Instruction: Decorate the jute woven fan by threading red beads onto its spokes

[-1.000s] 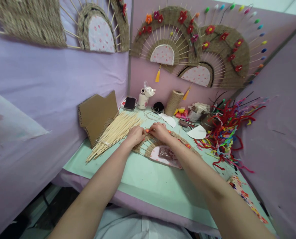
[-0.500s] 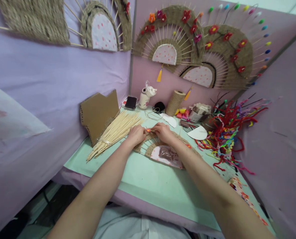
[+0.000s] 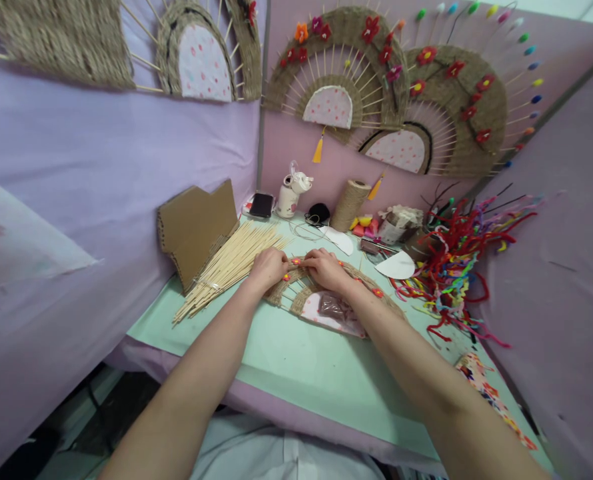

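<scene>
A half-round woven twine fan (image 3: 304,297) with a pink spotted centre lies on the green table top (image 3: 296,360). My left hand (image 3: 266,268) rests on the fan's left rim, fingers curled and pressing down. My right hand (image 3: 328,267) lies on the rim just to the right, fingers bent over the twine. Between the two hands small orange-red flowers (image 3: 293,261) sit on the rim. What the fingertips pinch is too small to make out.
A bundle of bamboo sticks (image 3: 229,263) and a cardboard piece (image 3: 196,223) lie at the left. A twine spool (image 3: 349,203), mug (image 3: 289,198) and phone (image 3: 261,205) stand at the back. Coloured pipe cleaners (image 3: 451,263) pile up on the right. Finished fans (image 3: 346,73) hang on the walls.
Both hands have lowered slightly onto the fan's rim and moved a little apart, so the orange flowers between them show more.
</scene>
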